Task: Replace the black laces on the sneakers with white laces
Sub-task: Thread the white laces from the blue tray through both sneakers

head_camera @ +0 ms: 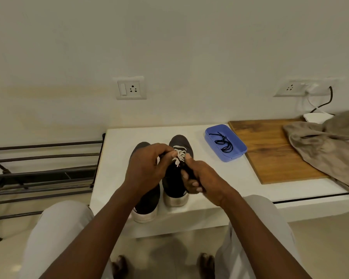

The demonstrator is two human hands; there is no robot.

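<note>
Two black sneakers with white soles stand side by side on a low white table (210, 198), toes pointing away from me. The right sneaker (174, 184) has a white lace (179, 155) threaded through its upper eyelets. My left hand (147, 168) pinches that lace at the shoe's throat and hides much of the left sneaker (147, 200). My right hand (201, 178) grips the right sneaker's side, with fingers curled at the lace. Black laces (224, 142) lie coiled in a blue tray (238, 155) at the back right.
A wooden board (270, 150) lies right of the tray with a crumpled brown cloth (328, 146) on it. A dark metal rack (42, 174) stands to the left. Wall sockets and a plugged cable are behind. My knees flank the table's front edge.
</note>
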